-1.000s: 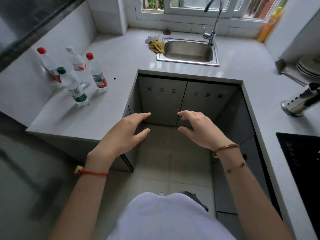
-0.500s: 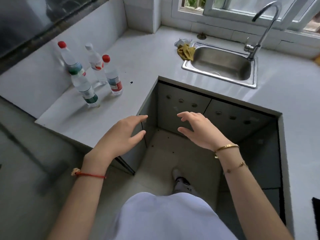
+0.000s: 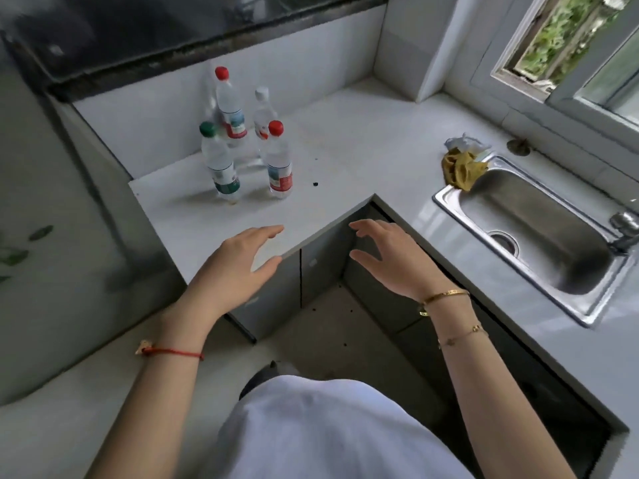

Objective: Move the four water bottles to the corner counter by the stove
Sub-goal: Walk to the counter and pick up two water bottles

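Observation:
Several clear water bottles stand upright in a cluster on the white counter (image 3: 332, 157) near its left end. A green-capped bottle (image 3: 220, 164) and a red-capped bottle (image 3: 279, 162) stand in front. A taller red-capped bottle (image 3: 231, 107) and a white-capped bottle (image 3: 263, 114) stand behind them by the wall. My left hand (image 3: 238, 267) hovers open over the counter's front edge, well short of the bottles. My right hand (image 3: 390, 257) is open beside it, over the inner corner of the counter. Neither hand holds anything.
A steel sink (image 3: 529, 233) sits in the counter at the right, with a yellow rag (image 3: 461, 167) at its far corner. A window (image 3: 570, 39) is above it. Grey cabinet doors (image 3: 325, 267) face the floor recess where I stand. The stove is out of view.
The view has swung left and closer to the bottles, which now sit higher and nearer the centre. Both hands stay open and have advanced to the counter's edge.

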### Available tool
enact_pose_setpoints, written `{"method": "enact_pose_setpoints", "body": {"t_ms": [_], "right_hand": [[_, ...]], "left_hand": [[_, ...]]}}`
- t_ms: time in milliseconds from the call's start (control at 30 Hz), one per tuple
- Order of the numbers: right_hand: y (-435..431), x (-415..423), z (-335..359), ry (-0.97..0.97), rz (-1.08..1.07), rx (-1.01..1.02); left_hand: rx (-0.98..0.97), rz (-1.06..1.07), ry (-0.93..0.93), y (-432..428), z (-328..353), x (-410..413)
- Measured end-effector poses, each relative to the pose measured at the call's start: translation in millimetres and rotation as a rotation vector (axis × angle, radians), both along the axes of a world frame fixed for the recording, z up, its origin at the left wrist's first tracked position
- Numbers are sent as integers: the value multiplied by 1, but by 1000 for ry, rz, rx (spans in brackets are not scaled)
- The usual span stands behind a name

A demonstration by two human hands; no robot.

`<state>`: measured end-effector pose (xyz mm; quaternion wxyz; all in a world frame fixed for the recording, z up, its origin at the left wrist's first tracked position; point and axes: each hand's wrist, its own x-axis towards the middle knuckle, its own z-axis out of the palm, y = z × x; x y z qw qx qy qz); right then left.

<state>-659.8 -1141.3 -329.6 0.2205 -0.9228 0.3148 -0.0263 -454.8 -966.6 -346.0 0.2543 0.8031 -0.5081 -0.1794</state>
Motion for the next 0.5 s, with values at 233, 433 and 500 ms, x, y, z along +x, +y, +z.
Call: {"method": "enact_pose_setpoints", "body": {"t_ms": [233, 433, 500], "right_hand": [[-36, 19, -3, -29, 154, 41], [-54, 43, -9, -57, 211, 55], [-60, 51, -12, -62, 212, 71]], "left_hand": [[-33, 174, 19, -7, -5, -16], [-50, 262, 1, -17, -8, -12], [-51, 279, 2, -21, -9, -7]]}}
